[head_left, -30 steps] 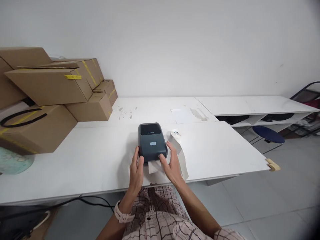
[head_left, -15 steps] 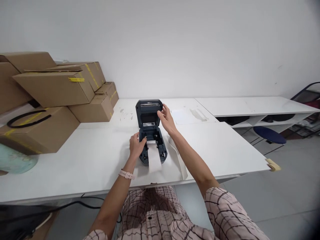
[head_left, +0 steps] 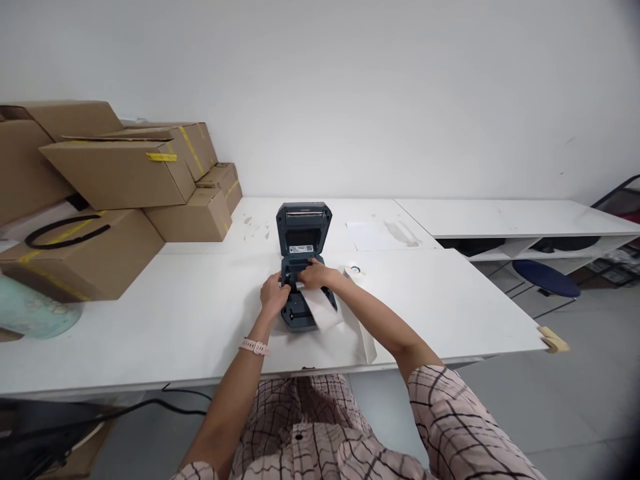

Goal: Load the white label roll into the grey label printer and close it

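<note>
A dark label printer [head_left: 303, 227] stands on the table with its lid raised. My left hand [head_left: 273, 293] grips the left edge of its base, thumb on the inner side. Inside the open base, my right hand [head_left: 316, 275] is closed around a small roll of label paper, mostly hidden by the fingers. From it a white paper strip [head_left: 323, 310] hangs out over the front right of the printer, slightly blurred. Right of the printer lies another roll of paper [head_left: 354, 272], partly behind my right forearm, with a loose strip [head_left: 369, 343] reaching toward the table's front edge.
Cardboard boxes [head_left: 115, 173] are stacked on the left, with a black loop [head_left: 67, 233] on one. A pale green object [head_left: 37, 307] stands at the left edge. A white sheet [head_left: 367, 235] lies behind on the table [head_left: 425, 300]. A blue stool [head_left: 547, 277] is at right.
My right hand has left the raised lid and reached down into the printer onto the roll. The paper strip has swung right. My left hand stays on the printer's left side.
</note>
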`<state>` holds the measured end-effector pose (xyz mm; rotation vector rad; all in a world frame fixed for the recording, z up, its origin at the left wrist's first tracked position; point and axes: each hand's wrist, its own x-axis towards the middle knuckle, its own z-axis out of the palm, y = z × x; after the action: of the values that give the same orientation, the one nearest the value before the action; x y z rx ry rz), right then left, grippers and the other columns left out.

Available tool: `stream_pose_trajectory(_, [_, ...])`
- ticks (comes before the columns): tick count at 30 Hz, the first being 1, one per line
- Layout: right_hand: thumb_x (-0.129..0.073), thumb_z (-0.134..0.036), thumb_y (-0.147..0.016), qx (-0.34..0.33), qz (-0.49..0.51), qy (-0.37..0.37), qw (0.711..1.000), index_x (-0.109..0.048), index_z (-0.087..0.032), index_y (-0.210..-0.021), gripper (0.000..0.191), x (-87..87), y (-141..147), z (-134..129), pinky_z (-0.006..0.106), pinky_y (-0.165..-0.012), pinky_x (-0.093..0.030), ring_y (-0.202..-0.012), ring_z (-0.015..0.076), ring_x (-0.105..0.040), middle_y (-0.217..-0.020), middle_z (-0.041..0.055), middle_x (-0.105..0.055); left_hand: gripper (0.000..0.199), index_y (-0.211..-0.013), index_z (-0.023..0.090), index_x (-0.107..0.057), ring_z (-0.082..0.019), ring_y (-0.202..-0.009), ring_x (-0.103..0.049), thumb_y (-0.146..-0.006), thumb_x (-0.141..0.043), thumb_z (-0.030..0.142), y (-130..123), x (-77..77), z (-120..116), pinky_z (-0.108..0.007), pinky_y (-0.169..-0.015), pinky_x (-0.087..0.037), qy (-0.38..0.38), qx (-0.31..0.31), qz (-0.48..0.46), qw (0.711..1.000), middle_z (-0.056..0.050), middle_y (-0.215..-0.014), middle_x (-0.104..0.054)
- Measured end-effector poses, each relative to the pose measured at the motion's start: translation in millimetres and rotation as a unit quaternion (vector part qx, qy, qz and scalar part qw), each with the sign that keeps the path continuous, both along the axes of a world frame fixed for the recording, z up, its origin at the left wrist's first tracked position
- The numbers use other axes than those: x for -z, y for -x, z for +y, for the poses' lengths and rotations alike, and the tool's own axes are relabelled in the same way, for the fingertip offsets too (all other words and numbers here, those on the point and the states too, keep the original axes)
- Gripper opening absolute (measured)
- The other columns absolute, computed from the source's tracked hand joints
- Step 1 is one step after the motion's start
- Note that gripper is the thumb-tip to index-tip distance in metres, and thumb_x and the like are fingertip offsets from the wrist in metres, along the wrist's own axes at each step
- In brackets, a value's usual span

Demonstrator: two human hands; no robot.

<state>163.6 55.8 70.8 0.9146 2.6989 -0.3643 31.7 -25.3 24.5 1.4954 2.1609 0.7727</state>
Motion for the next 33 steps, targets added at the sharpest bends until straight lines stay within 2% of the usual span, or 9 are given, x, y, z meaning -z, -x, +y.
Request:
stream_pose_trajectory(3, [-0.058, -0.022, -0.089, -0.058, 0.02, 0.074, 0.995, -0.066, -0.018, -0.118, 0.031, -11.1, -12, 5, 0.033, -0.088, -0.05, -0.101, 0.0238, -0.067, -0.114, 0.0099, -0.071, 0.052, -0.126, 0.02, -0.062, -0.027, -0.107, -0.063, -0.075, -0.052, 0.018, -1, 2.3, -1, -0.033, -0.087, -0.045, -0.007, -0.018, -0.017, 1.0, -0.01, -0.118, -0.068])
stream_pose_trajectory(6, [-0.056, -0.026, -0.092, -0.101, 0.092, 0.165, 0.977, -0.054, -0.018, -0.133, 0.042, -29.3, -36, 2, 0.025, -0.077, -0.051, -0.096, 0.0176, -0.066, -0.116, 0.0077, -0.069, 0.055, -0.131, 0.02, -0.059, -0.028, -0.11, -0.062, -0.075, -0.053, 0.019, -2, 3.8, -1, -0.035, -0.089, -0.046, -0.015, -0.027, -0.043, 0.999, -0.012, -0.122, -0.066])
stream_pose_trajectory(11, [-0.066, -0.033, -0.088, -0.123, 0.332, 0.319, 0.879, -0.05, -0.023, -0.138, 0.053, -50.8, -107, -13, 0.034, -0.095, -0.046, -0.113, 0.0188, -0.058, -0.127, 0.0089, -0.061, 0.054, -0.13, 0.02, -0.059, -0.029, -0.11, -0.061, -0.076, -0.054, 0.019, -2, 7.1, -4, -0.04, -0.093, -0.046, -0.025, -0.023, -0.08, 0.996, -0.012, -0.123, -0.065])
stream_pose_trajectory(14, [-0.074, -0.04, -0.081, -0.054, 0.474, 0.302, 0.825, -0.059, -0.023, -0.128, 0.052, -33.9, -168, -25, 0.036, -0.09, -0.048, -0.104, 0.0208, -0.061, -0.115, 0.0087, -0.065, 0.076, -0.149, 0.018, -0.035, -0.031, -0.121, -0.056, -0.078, -0.06, 0.026, -7, 5.4, -8, -0.045, -0.099, -0.045, -0.091, -0.019, -0.113, 0.989, -0.017, -0.141, -0.051])
stream_pose_trajectory(17, [-0.08, -0.045, -0.072, 0.079, 0.609, 0.254, 0.747, -0.065, -0.024, -0.116, 0.05, 2.9, -224, -40, 0.035, -0.076, -0.05, -0.09, 0.0224, -0.063, -0.098, 0.007, -0.067, 0.109, -0.157, 0.024, 0.006, -0.032, -0.144, -0.032, -0.078, -0.068, 0.042, -14, -5.3, -5, -0.047, -0.11, -0.036, -0.245, 0.023, -0.145, 0.958, -0.018, -0.163, -0.012])
stream_pose_trajectory(19, [-0.082, -0.047, -0.068, 0.147, 0.659, 0.231, 0.701, -0.065, -0.026, -0.111, 0.051, 27.2, -250, -50, 0.034, -0.073, -0.05, -0.09, 0.0236, -0.062, -0.096, 0.0067, -0.066, 0.117, -0.156, 0.027, 0.012, -0.031, -0.15, -0.015, -0.076, -0.071, 0.05, -16, -16.3, 4, -0.048, -0.118, -0.026, -0.323, 0.04, -0.124, 0.937, -0.014, -0.165, 0.001])
stream_pose_trajectory(21, [-0.082, -0.051, -0.066, 0.186, 0.674, 0.231, 0.677, -0.064, -0.026, -0.108, 0.052, 44.7, -264, -60, 0.033, -0.069, -0.05, -0.087, 0.023, -0.061, -0.097, 0.0067, -0.065, 0.115, -0.156, 0.024, 0.007, -0.031, -0.151, -0.014, -0.077, -0.07, 0.053, -14, -26.3, 17, -0.047, -0.12, -0.02, -0.37, 0.048, -0.069, 0.925, -0.016, -0.164, -0.007])
stream_pose_trajectory(26, [-0.081, -0.05, -0.068, 0.244, 0.616, 0.266, 0.701, -0.061, -0.024, -0.109, 0.052, 56.9, -278, -70, 0.029, -0.057, -0.045, -0.058, 0.0115, -0.052, -0.102, 0.0062, -0.064, 0.082, -0.155, 0.016, -0.016, -0.029, -0.135, -0.047, -0.09, -0.053, 0.049, 8, -40.2, 48, -0.04, -0.107, -0.04, -0.383, 0.063, 0.049, 0.92, -0.019, -0.151, -0.043])
stream_pose_trajectory(33, [-0.078, -0.041, -0.072, 0.254, 0.502, 0.29, 0.774, -0.061, -0.024, -0.101, 0.038, 67.6, -263, -53, 0.036, -0.081, -0.048, -0.087, 0.0203, -0.059, -0.103, 0.0049, -0.064, 0.063, -0.143, 0.015, -0.036, -0.034, -0.105, -0.066, -0.088, -0.055, 0.037, 18, -73.6, 85, -0.042, -0.091, -0.048, -0.234, 0.017, 0.148, 0.961, -0.015, -0.113, -0.07])
